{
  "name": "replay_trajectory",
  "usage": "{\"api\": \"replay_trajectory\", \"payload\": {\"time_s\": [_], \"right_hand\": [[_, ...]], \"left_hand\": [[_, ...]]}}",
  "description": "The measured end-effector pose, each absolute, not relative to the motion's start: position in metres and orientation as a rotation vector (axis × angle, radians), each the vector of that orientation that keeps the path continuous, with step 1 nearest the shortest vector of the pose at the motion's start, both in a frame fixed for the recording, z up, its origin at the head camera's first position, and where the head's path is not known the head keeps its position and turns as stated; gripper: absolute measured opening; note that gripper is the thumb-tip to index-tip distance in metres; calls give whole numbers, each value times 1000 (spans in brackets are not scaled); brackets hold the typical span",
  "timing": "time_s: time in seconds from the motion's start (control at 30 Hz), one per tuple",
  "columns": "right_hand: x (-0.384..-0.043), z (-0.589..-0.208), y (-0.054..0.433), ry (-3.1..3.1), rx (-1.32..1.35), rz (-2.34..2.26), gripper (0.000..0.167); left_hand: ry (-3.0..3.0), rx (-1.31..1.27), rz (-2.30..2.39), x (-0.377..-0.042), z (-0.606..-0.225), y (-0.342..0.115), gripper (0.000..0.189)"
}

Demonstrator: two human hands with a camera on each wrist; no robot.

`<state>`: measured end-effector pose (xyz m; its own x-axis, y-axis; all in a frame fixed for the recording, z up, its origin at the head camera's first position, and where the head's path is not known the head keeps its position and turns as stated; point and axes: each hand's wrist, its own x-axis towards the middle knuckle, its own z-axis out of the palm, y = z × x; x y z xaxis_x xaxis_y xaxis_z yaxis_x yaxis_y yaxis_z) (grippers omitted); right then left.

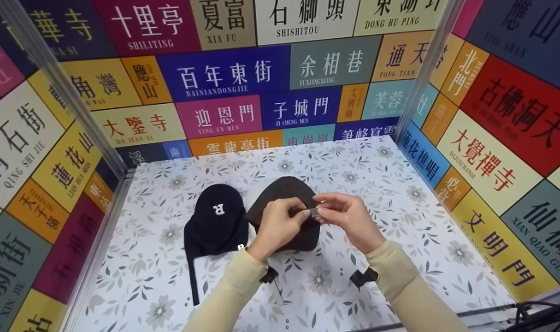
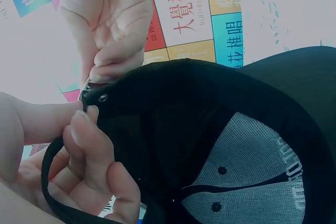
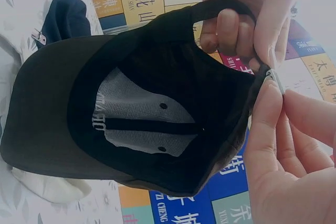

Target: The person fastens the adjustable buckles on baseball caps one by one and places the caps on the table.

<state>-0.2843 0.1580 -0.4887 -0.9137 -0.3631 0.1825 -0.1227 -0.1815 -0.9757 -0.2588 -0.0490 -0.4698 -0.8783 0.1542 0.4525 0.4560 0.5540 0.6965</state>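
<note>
A dark brown baseball cap is held up over the table, its inside with pale mesh lining showing in both wrist views. My left hand pinches the cap's back strap close to the buckle, thumb against fingers, and the strap loops round its fingers. With thumb and fingertips, my right hand pinches the small metal buckle at the other strap end. The fingertips of both hands nearly meet there. A metal eyelet shows beside the buckle.
Left of the brown cap lies a black cap with a white letter and a dangling strap. Something cream-coloured lies partly hidden below the brown cap. Sign-covered panels enclose the floral tabletop. Cables run at the right corner.
</note>
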Motion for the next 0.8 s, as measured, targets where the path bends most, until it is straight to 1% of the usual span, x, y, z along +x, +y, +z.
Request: {"api": "replay_trajectory", "payload": {"time_s": [0.23,0.47,0.6,0.73,0.8], "right_hand": [[-284,-491,159,1870,-566,-2243,39],[-281,-489,155,2027,-612,-2214,35],[-279,-488,152,2081,-619,-2275,31],[-274,-486,149,2170,-594,-2311,27],[-271,-485,147,2219,-592,-2308,26]], "left_hand": [[-2448,-508,-1295,-259,-471,-49,12],[-2478,-460,-1126,-255,-466,-44,16],[-2478,-406,-1070,-251,-463,-41,14],[-2455,-379,-1091,-248,-464,-39,3],[-2429,-368,-1127,-247,-464,-38,5]]}}
